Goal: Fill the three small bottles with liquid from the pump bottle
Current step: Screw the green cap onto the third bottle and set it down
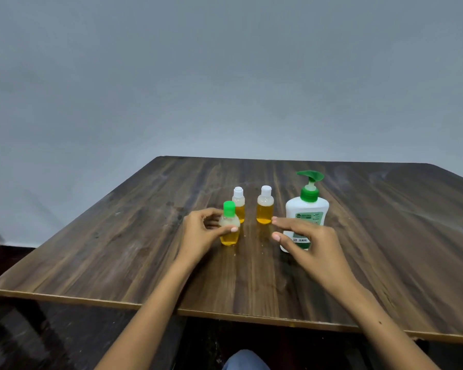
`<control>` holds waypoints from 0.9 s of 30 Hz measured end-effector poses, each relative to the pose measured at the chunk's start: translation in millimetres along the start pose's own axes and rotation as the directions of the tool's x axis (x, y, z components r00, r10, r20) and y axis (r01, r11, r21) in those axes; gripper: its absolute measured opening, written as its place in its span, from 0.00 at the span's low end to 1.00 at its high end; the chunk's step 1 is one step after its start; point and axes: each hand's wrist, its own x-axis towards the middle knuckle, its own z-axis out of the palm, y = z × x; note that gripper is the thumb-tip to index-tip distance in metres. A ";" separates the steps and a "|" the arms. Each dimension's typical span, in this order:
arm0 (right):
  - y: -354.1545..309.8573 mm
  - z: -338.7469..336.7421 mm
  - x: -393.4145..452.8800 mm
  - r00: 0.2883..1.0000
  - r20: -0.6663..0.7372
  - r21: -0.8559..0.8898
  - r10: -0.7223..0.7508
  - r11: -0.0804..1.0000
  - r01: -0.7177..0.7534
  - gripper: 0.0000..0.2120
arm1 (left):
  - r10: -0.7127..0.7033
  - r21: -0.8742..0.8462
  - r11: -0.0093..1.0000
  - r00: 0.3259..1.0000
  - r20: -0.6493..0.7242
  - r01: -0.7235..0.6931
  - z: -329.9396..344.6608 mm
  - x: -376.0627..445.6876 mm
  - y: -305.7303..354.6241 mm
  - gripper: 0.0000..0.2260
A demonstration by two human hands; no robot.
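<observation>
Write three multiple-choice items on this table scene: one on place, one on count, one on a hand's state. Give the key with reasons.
1. The white plastic pump bottle with green pump stands where among the bottles?
A. rightmost
B. leftmost
C. middle

2. How many small clear bottles have white caps?
A. one
B. two
C. three

3. The left hand is
A. flat on the wooden table
B. holding the green-capped small bottle of yellow liquid
C. pressing the pump

Key: A, it stands right of all three; B, two white caps behind; B, fingers curl round it.

Plain room, dark wood before me

My worktop (385,249) is dark wood-grain with a pale edge; behind its far edge a bare grey-blue wall (225,76); dark floor (38,337) below.
</observation>
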 end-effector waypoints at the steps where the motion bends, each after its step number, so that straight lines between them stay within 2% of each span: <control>1: 1.1 2.0 -1.2 1.000 0.000 0.006 -0.001 1.000 0.001 0.11 | -0.019 0.012 1.000 1.000 -0.017 0.019 -5.5 9.3 -5.8 0.16; 9: 9.9 14.8 -9.5 0.998 0.055 0.016 -0.025 1.000 0.024 0.08 | -0.067 0.042 0.997 0.994 -0.085 0.071 -16.8 56.3 -25.7 0.16; 15: 10.7 12.9 -10.1 0.996 0.080 0.007 -0.049 0.999 0.049 0.07 | -0.067 0.031 0.997 0.995 -0.073 0.070 -17.5 63.6 -37.5 0.16; 18: 10.6 11.6 -10.4 0.998 0.048 0.013 -0.045 0.999 0.044 0.07 | -0.085 0.029 0.996 0.995 -0.045 0.086 -20.0 62.6 -39.9 0.20; 21: 8.6 7.7 -14.8 0.998 -0.044 0.000 -0.034 0.999 0.034 0.09 | -0.130 0.019 0.991 0.990 -0.044 0.131 -26.5 59.3 -37.4 0.29; 23: 6.8 1.8 -20.4 0.980 -0.198 -0.039 -0.022 0.999 0.014 0.09 | -0.135 0.039 0.990 0.987 -0.092 0.139 -30.1 50.3 -32.9 0.31; 25: 6.3 -3.8 -24.6 0.937 -0.351 -0.100 -0.007 0.995 -0.030 0.12 | -0.106 0.068 0.991 0.982 -0.158 0.118 -29.4 32.0 -26.0 0.28; 27: 6.5 -7.2 -25.5 0.901 -0.433 -0.159 0.023 0.982 -0.102 0.18 | -0.064 0.058 0.995 0.978 -0.200 0.077 -21.3 5.7 -17.2 0.24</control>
